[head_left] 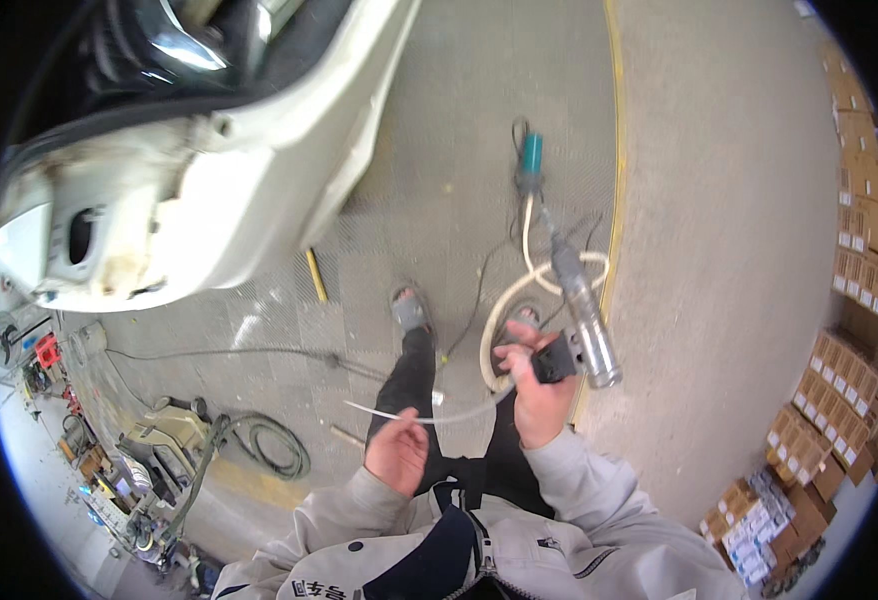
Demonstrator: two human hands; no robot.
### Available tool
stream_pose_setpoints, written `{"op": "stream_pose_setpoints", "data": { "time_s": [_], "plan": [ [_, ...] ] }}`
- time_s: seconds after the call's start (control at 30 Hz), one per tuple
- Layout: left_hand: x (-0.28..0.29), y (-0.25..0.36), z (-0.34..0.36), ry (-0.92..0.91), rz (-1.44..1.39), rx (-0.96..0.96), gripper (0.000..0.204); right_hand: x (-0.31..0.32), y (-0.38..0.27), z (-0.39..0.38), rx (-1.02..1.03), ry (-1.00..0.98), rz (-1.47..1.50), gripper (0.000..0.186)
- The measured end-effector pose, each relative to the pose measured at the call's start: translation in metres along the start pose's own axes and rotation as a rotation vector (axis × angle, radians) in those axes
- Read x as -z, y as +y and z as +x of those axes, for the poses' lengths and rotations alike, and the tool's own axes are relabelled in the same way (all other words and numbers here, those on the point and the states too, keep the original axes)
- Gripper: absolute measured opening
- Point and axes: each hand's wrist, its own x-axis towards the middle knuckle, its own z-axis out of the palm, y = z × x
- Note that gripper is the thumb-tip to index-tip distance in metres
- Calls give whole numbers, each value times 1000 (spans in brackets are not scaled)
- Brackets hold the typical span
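Note:
My right hand (541, 405) is closed around the black block-shaped part (555, 361) of a long tool. Beside that part is a silver metal cylinder (591, 340) with a grey upper section (565, 262). Farther away in line with it is a teal cylinder (532, 153); whether it belongs to the same tool I cannot tell. A thin translucent rod or tube (456, 417) curves from my right hand to my left. My left hand (397, 455) has its fingers closed on it near its free end. A cream hose (496, 330) loops beside the tool.
A white vehicle body panel (259, 200) fills the upper left. A yellow stick (316, 275), dark cords (259, 352) and a beige machine with a coiled green hose (279, 450) lie on the floor. Stacked cardboard boxes (839, 375) line the right side.

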Motion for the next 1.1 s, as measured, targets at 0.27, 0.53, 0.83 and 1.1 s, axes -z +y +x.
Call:
{"op": "stream_pose_setpoints", "data": {
  "time_s": [0.27, 0.53, 0.83, 1.1],
  "plan": [
    [-64, -46, -74, -150, 115, 64, 10, -12, -148, -43, 97, -467, 21, 13],
    [-86, -68, -115, -272, 83, 74, 8, -23, -211, -74, 126, -658, -35, 12],
    [-70, -26, -113, -240, -104, 53, 9, -85, -195, -87, 86, -830, -7, 13],
    [-38, 77, -47, -306, -74, 158, 17, -178, -172, -39, 214, -783, -627, 22]
  ]
}}
